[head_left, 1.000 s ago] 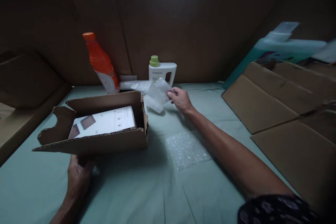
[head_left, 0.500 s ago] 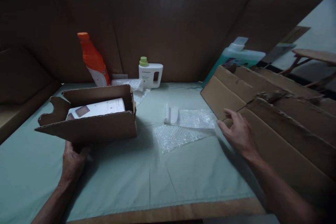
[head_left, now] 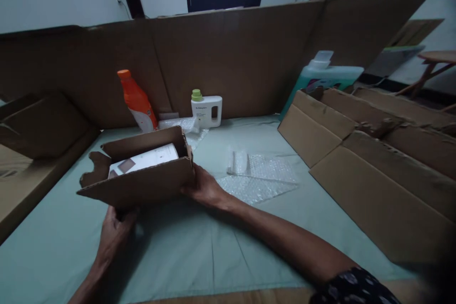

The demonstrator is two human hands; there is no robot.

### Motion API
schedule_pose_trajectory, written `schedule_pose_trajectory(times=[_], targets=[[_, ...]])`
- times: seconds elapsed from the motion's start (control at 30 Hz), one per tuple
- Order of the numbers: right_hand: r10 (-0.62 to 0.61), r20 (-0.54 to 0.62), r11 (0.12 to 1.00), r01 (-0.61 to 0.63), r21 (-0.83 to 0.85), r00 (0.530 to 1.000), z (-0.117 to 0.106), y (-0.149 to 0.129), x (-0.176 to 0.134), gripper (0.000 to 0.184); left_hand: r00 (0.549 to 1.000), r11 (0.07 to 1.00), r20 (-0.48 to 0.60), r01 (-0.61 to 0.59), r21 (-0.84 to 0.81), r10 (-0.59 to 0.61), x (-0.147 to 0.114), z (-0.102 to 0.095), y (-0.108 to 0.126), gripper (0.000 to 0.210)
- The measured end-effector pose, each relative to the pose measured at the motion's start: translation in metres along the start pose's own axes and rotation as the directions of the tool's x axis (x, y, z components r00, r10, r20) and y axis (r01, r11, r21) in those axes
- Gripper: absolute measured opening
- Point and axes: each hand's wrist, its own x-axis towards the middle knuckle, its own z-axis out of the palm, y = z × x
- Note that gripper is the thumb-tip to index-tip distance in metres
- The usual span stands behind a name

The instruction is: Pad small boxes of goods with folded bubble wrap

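An open cardboard box [head_left: 138,187] is held between my two hands, tilted over the cloth. Inside it lies a white printed box [head_left: 153,157] with brown squares on its face. My left hand [head_left: 117,228] grips the cardboard box from below at its near left, its fingers partly hidden under it. At the right end, my right hand [head_left: 204,189] clasps the lower corner, thumb on the near side. To the right of that hand, sheets of bubble wrap [head_left: 263,171] lie on the pale green cloth [head_left: 185,251].
An orange bottle [head_left: 137,99] and a white jug with a green cap [head_left: 208,110] stand at the back, with more bubble wrap [head_left: 181,124] between them. A teal jug [head_left: 324,76] stands behind a large open carton [head_left: 384,199]. Cardboard walls [head_left: 235,57] line the back.
My right hand has moved left from beside the large carton to the cardboard box's right end. My left hand stays under the box. The view has tilted up slightly.
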Motion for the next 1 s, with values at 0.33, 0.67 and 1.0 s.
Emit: schedule_pose_trajectory(times=[0.33, 0.67, 1.0], targets=[[0.022, -0.202, 0.959, -0.077, -0.271, 0.979, -0.050, 0.014, 0.022, 0.055, 0.986, 0.978, 0.094, -0.119, -0.173, 0.136, 0.056, 0.068, 0.046, 0.059], [0.155, -0.490, 0.747, -0.426, -0.510, 0.858, -0.138, 0.067, -0.037, 0.059, 0.990, 0.930, 0.140, 0.048, -0.363, 0.003, -0.022, 0.049, 0.007, 0.083], [-0.233, 0.113, 0.830, 0.258, -0.494, 0.966, -0.014, -0.044, -0.073, 0.034, 0.869, 0.695, 0.481, 0.418, -0.585, -0.118, -0.089, 0.040, 0.053, 0.108]])
